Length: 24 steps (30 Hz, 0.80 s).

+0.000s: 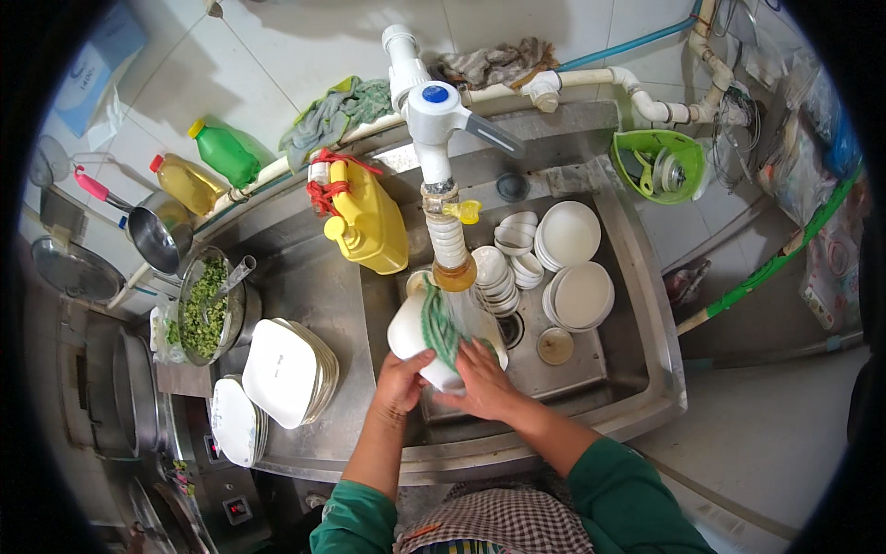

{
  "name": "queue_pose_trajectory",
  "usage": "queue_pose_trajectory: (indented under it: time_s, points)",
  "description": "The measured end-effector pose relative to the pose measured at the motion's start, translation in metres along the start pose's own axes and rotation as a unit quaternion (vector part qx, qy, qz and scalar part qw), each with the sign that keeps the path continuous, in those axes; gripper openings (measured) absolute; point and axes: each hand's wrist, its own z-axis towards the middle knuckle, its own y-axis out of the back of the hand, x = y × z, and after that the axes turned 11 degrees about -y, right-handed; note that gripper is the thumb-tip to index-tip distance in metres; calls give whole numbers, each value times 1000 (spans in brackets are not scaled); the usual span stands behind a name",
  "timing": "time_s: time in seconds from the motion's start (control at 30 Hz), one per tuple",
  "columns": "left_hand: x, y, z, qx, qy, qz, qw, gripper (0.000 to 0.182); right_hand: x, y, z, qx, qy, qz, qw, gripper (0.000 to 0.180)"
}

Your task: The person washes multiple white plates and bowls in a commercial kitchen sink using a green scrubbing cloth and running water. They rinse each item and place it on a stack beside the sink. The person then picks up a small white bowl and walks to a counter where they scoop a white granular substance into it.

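Over the sink my left hand (pixel 403 381) grips the near left rim of a white dish (pixel 408 332), thumb on top. My right hand (pixel 484 381) presses a green cloth (pixel 439 318) against the dish, its fingers spread over the cloth's lower end. Water (pixel 467 315) runs from the tap's nozzle (pixel 455 273) onto the cloth and dish. Part of the dish is hidden by the cloth and my right hand. To the right in the basin (pixel 567 374) stand stacked white bowls (pixel 581 294), and a small round dish (pixel 555 345) lies near the drain (pixel 511 329).
A yellow jug (pixel 377 225) stands behind the basin's left side. Stacks of white square plates (pixel 280 370) and smaller plates (pixel 234 422) rest on the left drainboard (pixel 332 298). Beyond them is a glass bowl of chopped greens (pixel 201 311). A green basket (pixel 661 190) hangs at right.
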Motion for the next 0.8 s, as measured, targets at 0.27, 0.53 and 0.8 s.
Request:
queue_pose_trajectory:
  time_s: [0.27,0.53,0.8]
  points:
    - [49,-7,34,110,46,-12,993,40,-57,-23,-20,-126,-354,152,914,36]
    - [53,19,17,-34,118,147,981,43,-83,-13,-40,-58,-443,666,598,33]
    - [-60,71,-72,-196,-198,342,897,29,-58,-8,-34,182,-492,548,652,33]
